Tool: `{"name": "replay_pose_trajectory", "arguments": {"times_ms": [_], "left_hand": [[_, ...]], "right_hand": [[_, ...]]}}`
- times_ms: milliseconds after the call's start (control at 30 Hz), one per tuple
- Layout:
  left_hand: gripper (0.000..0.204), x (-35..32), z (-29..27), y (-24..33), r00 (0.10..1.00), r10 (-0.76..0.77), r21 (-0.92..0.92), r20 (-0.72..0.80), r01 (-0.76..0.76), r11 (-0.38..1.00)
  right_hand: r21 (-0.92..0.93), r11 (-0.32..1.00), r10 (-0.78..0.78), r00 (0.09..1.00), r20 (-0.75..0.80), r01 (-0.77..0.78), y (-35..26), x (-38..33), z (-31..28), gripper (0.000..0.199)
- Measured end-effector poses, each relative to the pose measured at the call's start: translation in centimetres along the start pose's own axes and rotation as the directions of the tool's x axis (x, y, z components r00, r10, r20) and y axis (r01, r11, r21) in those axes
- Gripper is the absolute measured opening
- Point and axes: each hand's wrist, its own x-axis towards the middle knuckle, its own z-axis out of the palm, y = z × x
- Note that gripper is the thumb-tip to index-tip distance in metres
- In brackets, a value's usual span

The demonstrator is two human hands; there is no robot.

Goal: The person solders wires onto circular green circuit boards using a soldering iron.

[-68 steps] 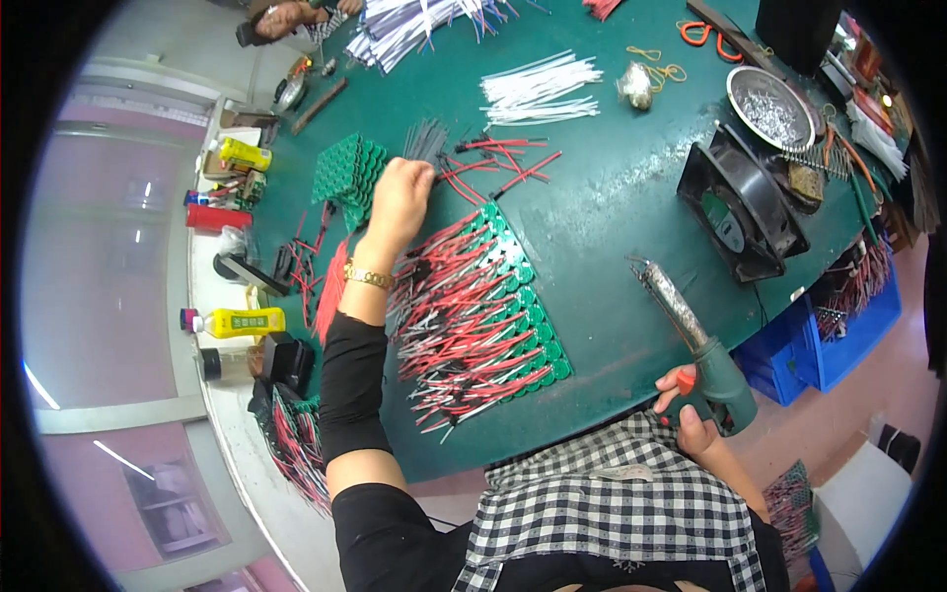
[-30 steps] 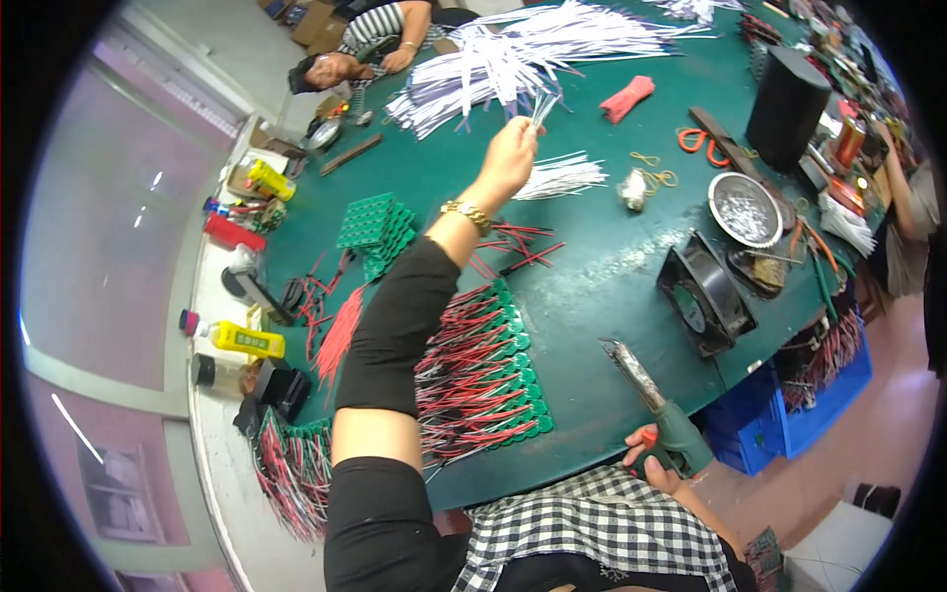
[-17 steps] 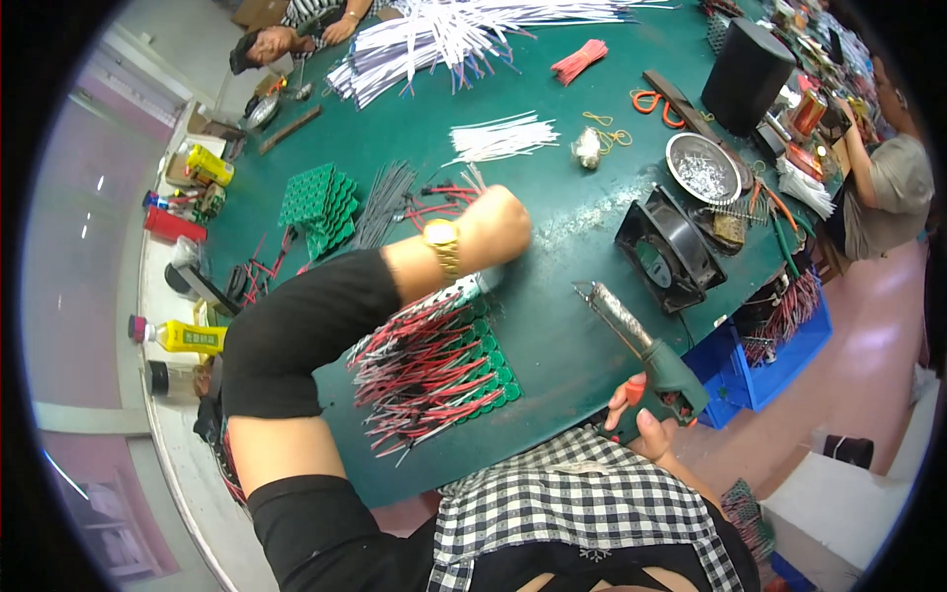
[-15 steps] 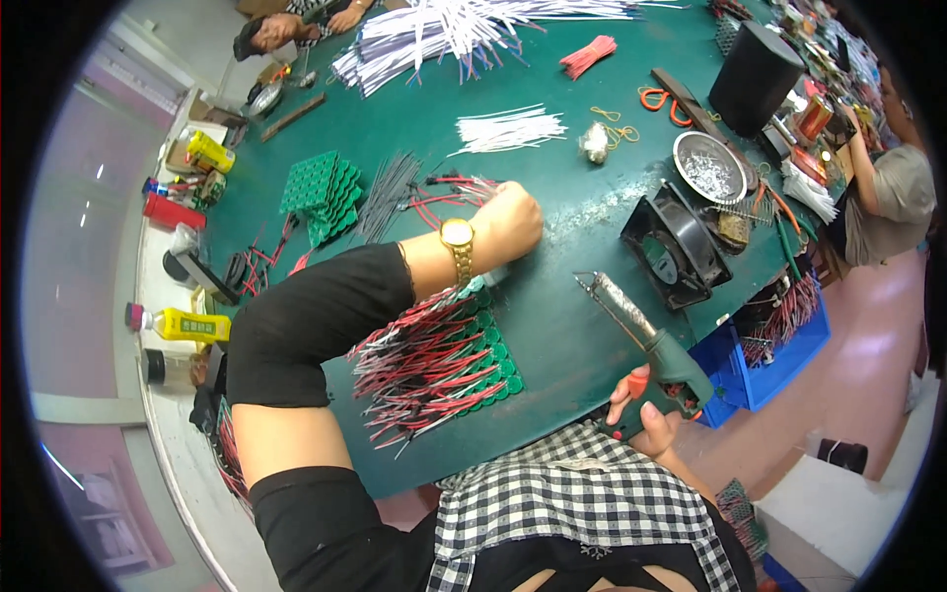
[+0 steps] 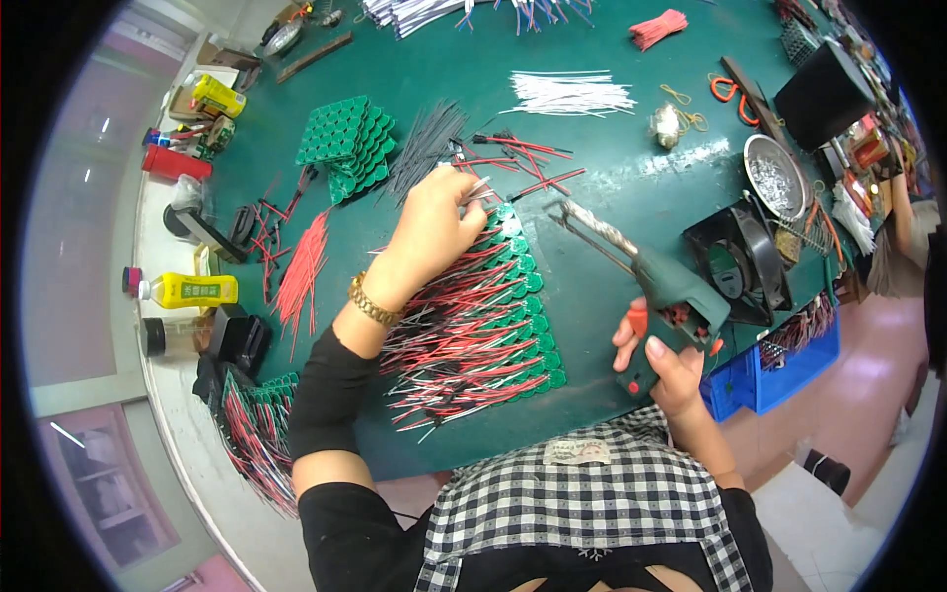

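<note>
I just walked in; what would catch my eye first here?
Probably the dense fringe of red, black and white wires on green boards, on the green table before the person. Next, the green hand tool with a long metal nose, held by the right hand, right of the wires. Then a yellow bottle on the pale ledge, far left.

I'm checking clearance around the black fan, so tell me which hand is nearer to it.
Right. The right hand, holding the green tool, is left of the black fan, lower in view; the left hand is farther left, by the far end of the wired green boards.
</note>
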Motion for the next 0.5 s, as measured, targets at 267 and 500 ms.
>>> {"name": "replay_pose_trajectory", "arguments": {"times_ms": [267,500], "left_hand": [[0.013,-1.6,1.8,-0.1,0.993,-0.114,-0.155,0.036,0.118,0.981],[0.008,-1.9,2.7,0.0,0.968,-0.243,-0.095,-0.059,0.237,0.967]], "right_hand": [[-0.204,0.979,0.035,0.999,0.016,-0.031,0.6,4.6,1.9,0.047],[-0.165,0.962,0.226,0.974,0.018,-0.220,1.3,3.7,0.7,0.043]]}}
